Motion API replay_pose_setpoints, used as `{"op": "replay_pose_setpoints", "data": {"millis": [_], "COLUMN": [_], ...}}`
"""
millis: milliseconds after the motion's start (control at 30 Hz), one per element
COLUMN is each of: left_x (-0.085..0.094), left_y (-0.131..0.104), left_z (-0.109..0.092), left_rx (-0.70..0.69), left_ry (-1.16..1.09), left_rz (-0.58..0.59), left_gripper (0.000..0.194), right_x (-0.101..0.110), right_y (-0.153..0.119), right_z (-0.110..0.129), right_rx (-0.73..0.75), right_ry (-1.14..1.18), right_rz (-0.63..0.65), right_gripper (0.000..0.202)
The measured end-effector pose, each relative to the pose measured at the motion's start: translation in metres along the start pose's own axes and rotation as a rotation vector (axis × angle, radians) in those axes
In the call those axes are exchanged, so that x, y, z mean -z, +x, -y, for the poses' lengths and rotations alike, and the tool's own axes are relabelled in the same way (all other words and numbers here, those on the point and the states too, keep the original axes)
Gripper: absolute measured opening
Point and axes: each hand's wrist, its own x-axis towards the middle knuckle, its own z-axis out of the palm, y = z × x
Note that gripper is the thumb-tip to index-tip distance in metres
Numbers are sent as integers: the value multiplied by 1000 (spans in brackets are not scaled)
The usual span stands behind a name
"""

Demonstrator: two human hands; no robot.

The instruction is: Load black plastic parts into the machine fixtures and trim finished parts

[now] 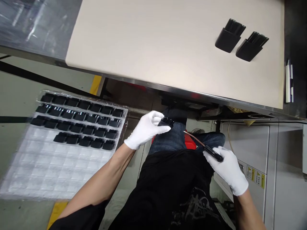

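Both of my hands wear white gloves and are held over my lap, below the table's front edge. My left hand (151,128) pinches a small glossy black plastic part (168,122) between thumb and fingers. My right hand (226,166) is wrapped around the black handle of a thin, slightly curved knife-like tool (212,152). Its narrow brownish blade points left toward the black part, with a gap between them. I cannot make out the blade's edge. On the table at the far right lie two similar black parts (227,39), (250,48) side by side.
To my left, a clear plastic tray (59,169) holds rows of black parts (76,127) in its back half. The pale tabletop (153,41) stretches ahead, its metal front edge close to my knees. Pens (289,83) lie at the right. A grey cabinet (249,143) stands at my right.
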Motion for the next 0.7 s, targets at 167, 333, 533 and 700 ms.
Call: {"op": "replay_pose_setpoints", "data": {"millis": [167, 333, 533, 700], "left_x": [-3, 13, 30, 34], "left_y": [2, 11, 3, -14], "left_z": [7, 16, 13, 26], "left_rx": [-427, -747, -580, -81], "left_ry": [920, 1215, 764, 143], "left_rz": [-223, -9, 53, 266], "left_gripper": [23, 32, 25, 50], "right_x": [15, 30, 35, 24], "right_y": [-4, 10, 23, 26], "right_z": [23, 41, 31, 4], "right_rx": [91, 85, -64, 66], "right_ry": [-300, -383, -206, -105], "right_rz": [-115, -105, 152, 283], "right_gripper": [44, 41, 42, 47]}}
